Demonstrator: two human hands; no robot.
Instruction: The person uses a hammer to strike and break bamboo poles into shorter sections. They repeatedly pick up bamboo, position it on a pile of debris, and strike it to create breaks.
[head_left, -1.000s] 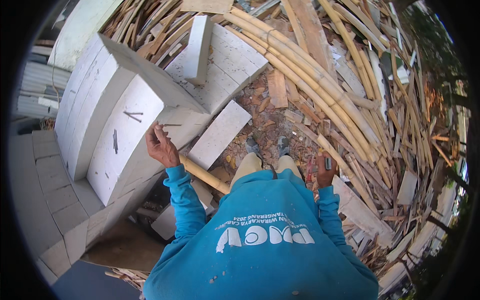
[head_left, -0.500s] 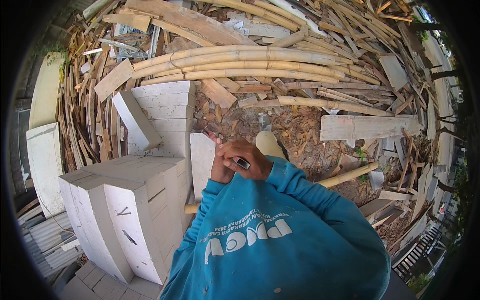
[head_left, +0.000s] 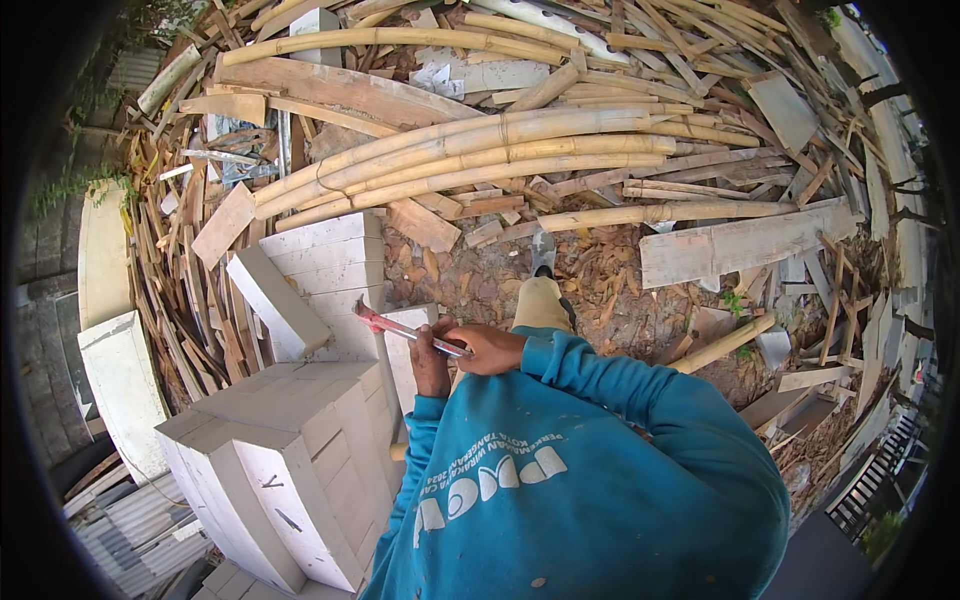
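A slim metal tool with a reddish, uneven end [head_left: 380, 320] lies slantwise across both hands, its exact kind unclear. My left hand [head_left: 428, 364] is closed round its middle. Close beside it, my right hand [head_left: 490, 349] is curled at the tool's plain end, with fingers partly hidden. The reddish end points left, above a pale block [head_left: 412, 318] that stands just beyond my left hand.
To the left rise stacked white blocks [head_left: 270, 410], one block [head_left: 278, 303] leaning across the top. Bamboo poles [head_left: 480, 160] lie across the ground ahead, among scrap planks [head_left: 740, 243]. My boot [head_left: 542, 252] stands on leaf-strewn soil [head_left: 600, 270].
The tool has swung into fuller view, its reddish end now further left and its shaft lying across both hands. My hands have shifted slightly, and the view has turned a little.
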